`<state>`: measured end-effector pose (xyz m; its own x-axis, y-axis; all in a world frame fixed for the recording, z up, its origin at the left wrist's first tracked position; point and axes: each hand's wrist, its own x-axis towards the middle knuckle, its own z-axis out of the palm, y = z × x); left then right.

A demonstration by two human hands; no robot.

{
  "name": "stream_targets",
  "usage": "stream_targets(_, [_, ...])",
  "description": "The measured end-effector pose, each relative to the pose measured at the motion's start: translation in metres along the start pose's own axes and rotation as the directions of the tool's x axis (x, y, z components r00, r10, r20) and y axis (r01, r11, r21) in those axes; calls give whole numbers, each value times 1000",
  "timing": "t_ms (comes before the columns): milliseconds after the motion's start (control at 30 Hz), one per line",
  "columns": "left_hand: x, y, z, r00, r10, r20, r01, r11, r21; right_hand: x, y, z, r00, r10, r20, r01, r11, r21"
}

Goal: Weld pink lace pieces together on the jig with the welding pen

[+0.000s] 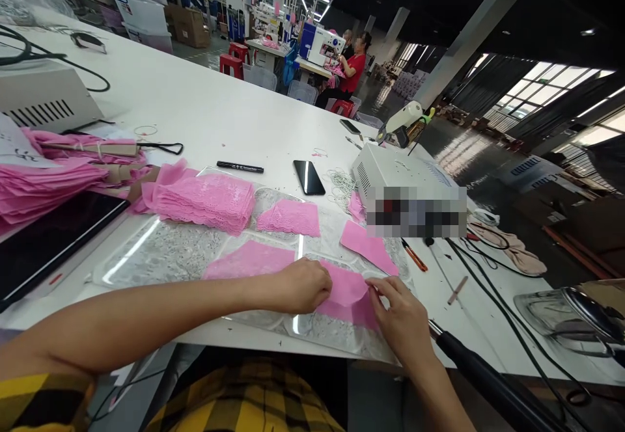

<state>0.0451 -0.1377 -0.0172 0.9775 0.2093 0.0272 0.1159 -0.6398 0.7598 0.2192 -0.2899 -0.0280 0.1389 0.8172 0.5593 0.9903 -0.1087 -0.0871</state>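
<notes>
In the head view, a thin pink fabric piece (346, 281) lies between my two hands over a marbled mat. My left hand (305, 285) is curled closed at its left end; the fingertips are partly hidden. With thumb and forefinger, my right hand (403, 315) pinches its right edge. Another pink layer (364, 311) shows beneath it. Left of my left hand lies a flat pink cloth (251, 259). Beyond are a pile of pink lace pieces (208, 201), a smaller lace piece (291, 218) and a plain pink piece (368, 248).
The marbled mat (141, 256) lies on a white table (195, 100). A phone (309, 177), a marker (240, 167) and a grey machine box (390, 165) stand beyond. At right are an orange cutter (415, 256), a black-handled tool (478, 367), cables and a glass jar (551, 315).
</notes>
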Motion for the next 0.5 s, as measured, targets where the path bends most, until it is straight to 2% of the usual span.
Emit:
stream_targets(133, [-2,-4,-14,980,-185,-66,166,960,-227,39,-27,13,995,-86,-44,92,986,140])
stream_targets(267, [-19,-17,-39,924,-375,-72,298,827,-477,73,-68,28,968,-244,-53,249,921,298])
stream_targets(300, [-26,-20,-44,903,-426,-59,324,766,-556,79,-80,33,954,-295,-58,297,894,336])
stream_targets(367, [-40,-26,-52,837,-547,-5,377,583,-719,87,-102,40,913,-401,-67,389,813,433])
stream_targets(433, [-53,-30,-55,766,-640,60,407,411,-816,92,-117,46,881,-469,-57,419,720,554])
stream_targets(467, [-58,-32,-56,743,-665,74,417,374,-828,93,-120,47,880,-473,-36,393,685,613])
stream_targets(500, [-62,-34,-55,734,-676,68,429,384,-818,94,-120,48,891,-454,-2,342,667,662])
